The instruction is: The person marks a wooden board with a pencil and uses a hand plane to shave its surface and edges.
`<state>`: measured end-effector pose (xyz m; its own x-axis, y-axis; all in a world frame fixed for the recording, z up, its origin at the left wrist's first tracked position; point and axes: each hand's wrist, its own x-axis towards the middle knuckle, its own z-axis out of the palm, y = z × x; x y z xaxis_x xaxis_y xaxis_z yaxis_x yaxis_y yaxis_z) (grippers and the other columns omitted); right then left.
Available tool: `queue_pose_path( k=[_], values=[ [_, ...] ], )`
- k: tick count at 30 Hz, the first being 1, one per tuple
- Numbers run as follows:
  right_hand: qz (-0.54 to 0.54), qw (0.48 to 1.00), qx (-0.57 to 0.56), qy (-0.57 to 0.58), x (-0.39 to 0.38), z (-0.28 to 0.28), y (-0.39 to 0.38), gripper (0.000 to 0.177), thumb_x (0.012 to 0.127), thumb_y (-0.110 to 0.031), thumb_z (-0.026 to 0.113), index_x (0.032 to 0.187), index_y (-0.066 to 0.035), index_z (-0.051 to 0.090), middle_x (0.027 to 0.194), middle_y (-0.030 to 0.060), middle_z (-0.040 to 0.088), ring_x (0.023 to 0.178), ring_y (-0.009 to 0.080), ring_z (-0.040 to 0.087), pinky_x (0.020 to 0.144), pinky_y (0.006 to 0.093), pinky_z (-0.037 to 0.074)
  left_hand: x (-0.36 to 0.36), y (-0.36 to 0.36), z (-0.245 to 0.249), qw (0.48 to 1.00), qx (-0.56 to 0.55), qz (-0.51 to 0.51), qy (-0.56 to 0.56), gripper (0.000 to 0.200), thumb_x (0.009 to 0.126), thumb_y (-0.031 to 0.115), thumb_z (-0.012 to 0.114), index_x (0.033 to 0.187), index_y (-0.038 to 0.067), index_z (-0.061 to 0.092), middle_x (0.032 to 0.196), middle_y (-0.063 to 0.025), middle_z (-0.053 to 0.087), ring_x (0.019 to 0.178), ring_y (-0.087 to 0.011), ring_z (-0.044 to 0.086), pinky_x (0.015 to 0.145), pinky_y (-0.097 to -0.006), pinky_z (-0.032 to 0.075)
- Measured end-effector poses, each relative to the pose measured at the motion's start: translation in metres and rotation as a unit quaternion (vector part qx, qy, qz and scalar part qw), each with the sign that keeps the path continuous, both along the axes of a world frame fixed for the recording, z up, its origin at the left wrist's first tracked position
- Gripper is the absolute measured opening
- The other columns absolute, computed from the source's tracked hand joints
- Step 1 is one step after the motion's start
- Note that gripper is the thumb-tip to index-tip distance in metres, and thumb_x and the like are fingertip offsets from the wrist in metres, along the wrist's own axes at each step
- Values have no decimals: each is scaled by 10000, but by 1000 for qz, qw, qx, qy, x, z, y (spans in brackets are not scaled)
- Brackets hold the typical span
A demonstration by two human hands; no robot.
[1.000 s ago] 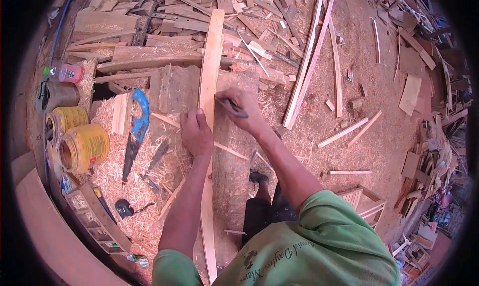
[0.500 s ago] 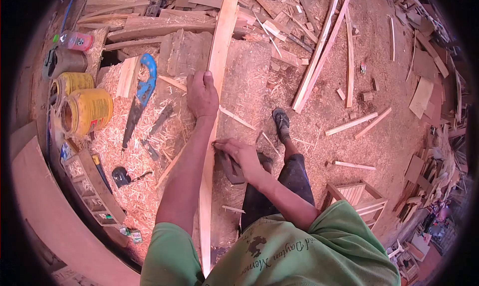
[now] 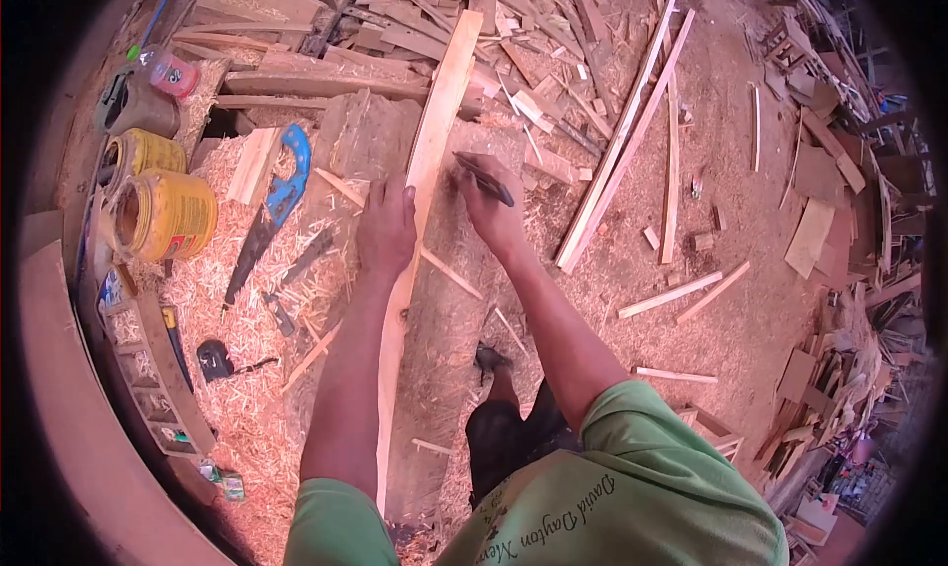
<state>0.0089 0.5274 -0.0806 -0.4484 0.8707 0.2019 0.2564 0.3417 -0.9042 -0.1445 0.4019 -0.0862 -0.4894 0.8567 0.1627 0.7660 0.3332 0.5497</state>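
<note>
Head view: my left hand (image 3: 387, 232) rests against the left edge of a long, narrow, pale wooden board (image 3: 446, 92), thumb along that edge. Its fingers sit close together, though I cannot tell whether they curl beneath the wood. Across from it, the fingers of my right hand (image 3: 484, 215) are closed around a slim, dark, flat-sided tool (image 3: 490, 185); its exact kind is unclear. Its tip is near the board's right edge, and I cannot make out whether they touch.

The board lies lengthwise along a broad, rough, brown wooden counter (image 3: 444, 329), its far end reaching toward a heap of loose scraps. A thin, pale wooden strip (image 3: 451, 274) slants out from the board's right side and may pass underneath.

If it does, the board could rock when I press on it. Should my left hand bear too lightly, the board could slide sideways. With both hands this near each other, a slip of the tool could carry it toward my left thumb. The blue-handled handsaw (image 3: 284, 199) lies bare on curly, pale wood shavings (image 3: 202, 309) to my left, so a careless sweep of that arm might meet its blade.
</note>
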Motion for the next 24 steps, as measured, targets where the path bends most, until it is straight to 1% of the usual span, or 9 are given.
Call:
queue_pose_path(
  k=[2, 8, 9, 12, 15, 17, 19, 22, 24],
  values=[
    [14, 998, 51, -29, -7, -2, 14, 309, 958, -74, 700, 1252, -6, 765, 1169, 244, 766, 1064, 438, 746, 939, 454, 596, 4, 1, 5, 1000, -18, 15, 2, 297, 1163, 279, 512, 1355, 65, 583, 1250, -250, 626, 1148, -491, 636, 965, -593, 539],
    [41, 999, 0, -25, -12, 1, 20, 249, 970, -147, 697, 1174, -50, 799, 1076, 225, 776, 1001, 430, 758, 881, 462, 598, 1, 0, 1, 1000, -11, 16, -1, 313, 1178, 304, 474, 1343, 76, 610, 1211, -236, 626, 1116, -485, 644, 931, -587, 530],
    [39, 999, 16, -15, -10, 3, 16, 223, 951, -132, 690, 1123, -55, 809, 1037, 221, 777, 971, 429, 760, 848, 461, 602, 2, -3, 1, 1000, -3, 13, -8, 314, 1179, 309, 470, 1332, 75, 613, 1211, -235, 626, 1116, -483, 644, 931, -585, 531],
    [102, 991, -17, -84, 3, 16, -14, 258, 977, -50, 650, 1186, -19, 797, 1072, 203, 796, 927, 373, 794, 812, 421, 618, 1, 0, 5, 1000, 4, 9, -13, 314, 1173, 313, 472, 1321, 76, 614, 1213, -234, 631, 1114, -482, 650, 933, -585, 539],
    [150, 987, 19, -54, 25, 16, -66, 307, 981, -40, 632, 1258, -54, 763, 1059, 182, 786, 887, 351, 782, 789, 418, 616, 1, 1, 3, 1000, -26, 17, -6, 314, 1160, 306, 487, 1345, 83, 607, 1218, -235, 640, 1106, -484, 660, 935, -591, 551],
    [166, 986, 22, -15, 41, -5, -112, 366, 960, -44, 650, 1314, -58, 740, 1063, 173, 774, 915, 340, 776, 809, 412, 610, 1, 1, 4, 1000, -21, 20, -11, 320, 1159, 315, 485, 1344, 86, 609, 1222, -232, 641, 1101, -485, 663, 934, -594, 552],
    [181, 983, -30, 0, 57, 8, -156, 391, 941, -29, 667, 1326, -48, 731, 1073, 160, 767, 951, 317, 771, 844, 408, 603, -1, 2, 2, 1000, -14, 18, -8, 320, 1161, 313, 481, 1345, 85, 609, 1227, -230, 640, 1106, -484, 664, 939, -592, 553],
    [259, 946, -188, -43, 81, 30, -200, 393, 917, -85, 633, 1294, -64, 742, 1197, 174, 751, 1125, 375, 740, 954, 455, 585, -1, 0, 2, 1000, -14, 20, -12, 319, 1162, 310, 478, 1347, 85, 609, 1235, -228, 638, 1117, -483, 663, 950, -589, 552],
    [303, 939, -149, -60, 88, 30, -202, 364, 941, -81, 632, 1288, -60, 740, 1129, 176, 753, 1090, 381, 747, 936, 453, 587, 1, 1, 5, 1000, -17, 18, -15, 323, 1163, 311, 475, 1349, 83, 609, 1239, -228, 637, 1128, -482, 662, 960, -588, 550]
  ],
)
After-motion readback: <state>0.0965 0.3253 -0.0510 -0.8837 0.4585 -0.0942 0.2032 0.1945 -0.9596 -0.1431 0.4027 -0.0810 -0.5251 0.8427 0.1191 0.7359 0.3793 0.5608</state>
